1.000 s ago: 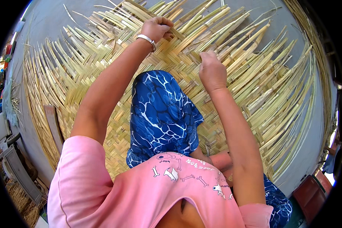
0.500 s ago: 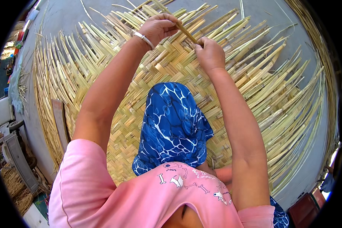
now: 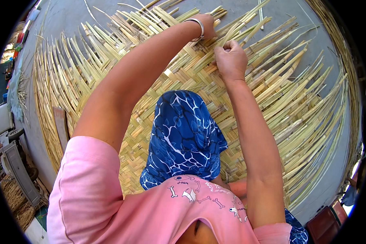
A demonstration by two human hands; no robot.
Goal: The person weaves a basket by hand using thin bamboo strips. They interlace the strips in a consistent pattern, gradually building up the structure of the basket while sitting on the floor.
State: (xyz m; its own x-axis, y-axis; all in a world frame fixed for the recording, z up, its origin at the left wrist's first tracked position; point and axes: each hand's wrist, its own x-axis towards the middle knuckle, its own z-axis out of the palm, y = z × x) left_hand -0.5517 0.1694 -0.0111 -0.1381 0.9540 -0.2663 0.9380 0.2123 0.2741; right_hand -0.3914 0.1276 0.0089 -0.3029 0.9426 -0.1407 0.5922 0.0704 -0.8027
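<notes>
Under me spreads a half-woven mat of split reed strips (image 3: 150, 118), tight and diagonal in the middle, with long loose ends fanning out past its far and side edges. At the far edge, my left hand (image 3: 208, 26), with a pale bracelet on its wrist, is bent down among the loose ends. Its fingers are turned away and hidden. Just right of it and nearer, my right hand (image 3: 232, 62) is closed, thumb against fingers, on a greenish reed strip (image 3: 231, 32) that slants up and away over the weave.
My knee, under blue patterned cloth (image 3: 187, 130), rests on the mat. A flat wooden piece (image 3: 61, 124) lies at the left on the strips. Long reeds (image 3: 345, 44) lie along the far right on the grey floor (image 3: 65, 18). A dry straw heap (image 3: 12, 195) sits at lower left.
My left hand has moved right and away from me, off the strip's upper part. My right hand has shifted slightly right and nearer; the strip now leans right instead of left.
</notes>
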